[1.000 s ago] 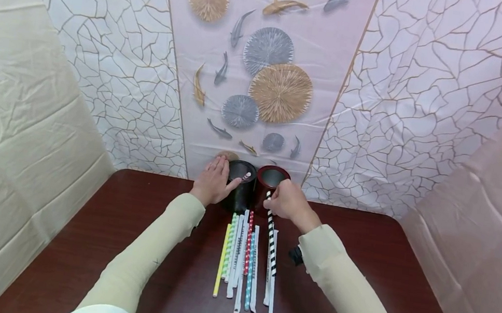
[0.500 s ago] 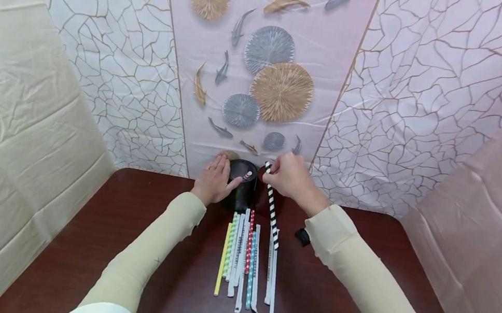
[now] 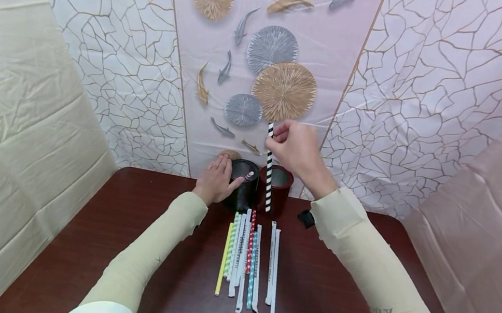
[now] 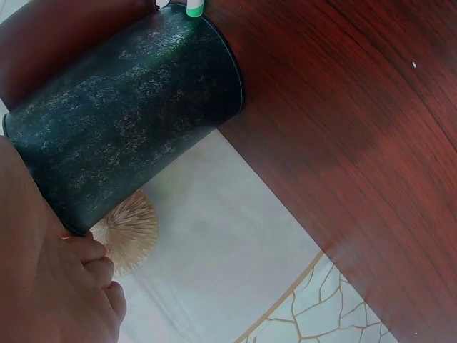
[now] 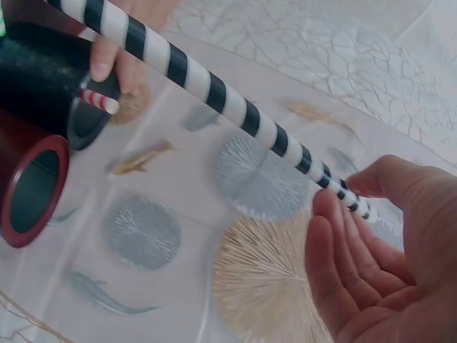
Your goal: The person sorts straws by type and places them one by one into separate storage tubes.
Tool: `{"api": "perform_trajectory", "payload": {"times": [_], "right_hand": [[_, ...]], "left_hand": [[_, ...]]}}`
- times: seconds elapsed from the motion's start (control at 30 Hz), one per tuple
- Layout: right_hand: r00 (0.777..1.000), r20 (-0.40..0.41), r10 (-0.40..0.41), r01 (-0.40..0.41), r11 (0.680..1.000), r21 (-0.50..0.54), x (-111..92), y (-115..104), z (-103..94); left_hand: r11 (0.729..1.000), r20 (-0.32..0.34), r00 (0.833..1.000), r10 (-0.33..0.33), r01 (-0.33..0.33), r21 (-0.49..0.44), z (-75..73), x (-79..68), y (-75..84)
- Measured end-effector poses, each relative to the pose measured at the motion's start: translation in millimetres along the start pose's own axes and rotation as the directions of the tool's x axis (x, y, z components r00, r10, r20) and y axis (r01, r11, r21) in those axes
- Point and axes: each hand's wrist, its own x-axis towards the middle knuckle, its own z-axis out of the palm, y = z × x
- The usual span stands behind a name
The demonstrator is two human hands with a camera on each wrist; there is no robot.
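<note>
My right hand (image 3: 297, 144) pinches a black-and-white striped straw (image 3: 269, 174) near its top end. The straw hangs nearly upright in front of a dark red canister (image 3: 274, 193), its lower end below the rim level in the head view. Its upper end lies between thumb and fingers in the right wrist view. My left hand (image 3: 217, 181) rests with extended fingers against the left side of a black canister (image 4: 136, 114), thumb at the rim. A pink-and-white striped straw (image 5: 98, 101) sticks out of the black canister.
Several straws lie side by side on the dark wooden table (image 3: 334, 281): yellow (image 3: 223, 260), green striped, paper-wrapped, a red dotted straw (image 3: 251, 242) and a blue dotted straw (image 3: 251, 276). Two wrapped straws (image 3: 273, 274) lie apart at right. Patterned cloth (image 3: 146, 86) hangs behind.
My right hand has lifted the black-and-white straw off the table, up and away, and tilted it upright before the red canister. The left hand stays on the black canister.
</note>
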Motion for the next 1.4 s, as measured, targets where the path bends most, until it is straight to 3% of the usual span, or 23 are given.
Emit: {"api": "perform_trajectory", "payload": {"times": [0.37, 0.77, 1.4], "right_hand": [[0.974, -0.212, -0.081, 0.106, 0.988, 0.109, 20, -2, -5.8], [0.913, -0.395, -0.107, 0.202, 0.957, 0.209, 28, 12, 25.5], [0.883, -0.468, -0.046, 0.178, 0.954, 0.242, 26, 60, 94.9]], "left_hand": [[1.000, 0.001, 1.000, -0.001, 0.001, 0.011, 0.8, -0.6, -2.2], [1.000, 0.014, 1.000, -0.010, 0.010, 0.008, 0.4, -1.6, -2.0], [0.999, 0.003, 1.000, -0.015, 0.015, 0.028, -0.6, 1.7, 0.4]]}}
